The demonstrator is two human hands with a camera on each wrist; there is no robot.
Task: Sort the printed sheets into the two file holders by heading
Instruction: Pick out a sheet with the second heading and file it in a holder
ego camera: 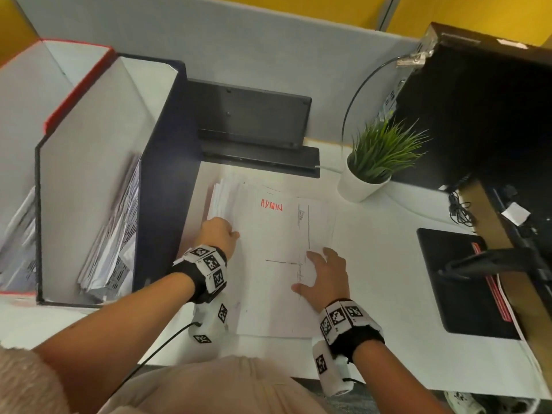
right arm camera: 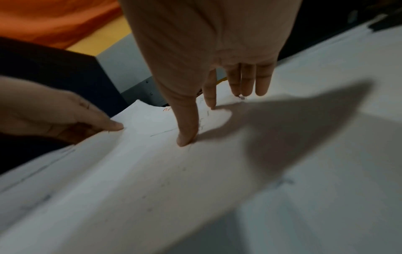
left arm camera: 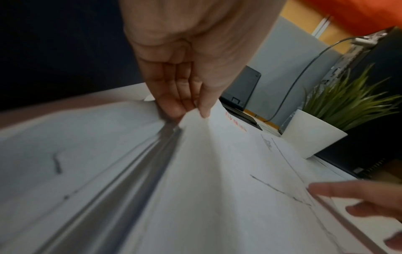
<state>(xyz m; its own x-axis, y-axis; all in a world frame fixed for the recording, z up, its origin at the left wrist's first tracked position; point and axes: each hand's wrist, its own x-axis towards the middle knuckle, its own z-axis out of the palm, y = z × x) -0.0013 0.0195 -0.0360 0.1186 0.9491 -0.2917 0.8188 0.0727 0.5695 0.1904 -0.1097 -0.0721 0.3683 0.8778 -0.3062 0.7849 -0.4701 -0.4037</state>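
A stack of printed sheets (ego camera: 268, 249) lies on the white desk in front of me; the top sheet (left arm camera: 217, 171) bears the red heading ADMIN (ego camera: 271, 204). My left hand (ego camera: 219, 236) pinches the top sheet's left edge between thumb and fingers (left arm camera: 174, 106), lifting it a little off the stack. My right hand (ego camera: 324, 273) rests on the sheet's right side with straight, spread fingers (right arm camera: 187, 135). Two file holders stand at the left: a navy one (ego camera: 167, 162) with sheets inside, and a red-edged one (ego camera: 80, 82) beyond it, also holding sheets.
A black device (ego camera: 254, 121) stands behind the stack against the grey partition. A potted green plant (ego camera: 373, 165) sits at the right rear, a dark computer case (ego camera: 478, 115) beyond it. A black pad (ego camera: 460, 279) lies at the right.
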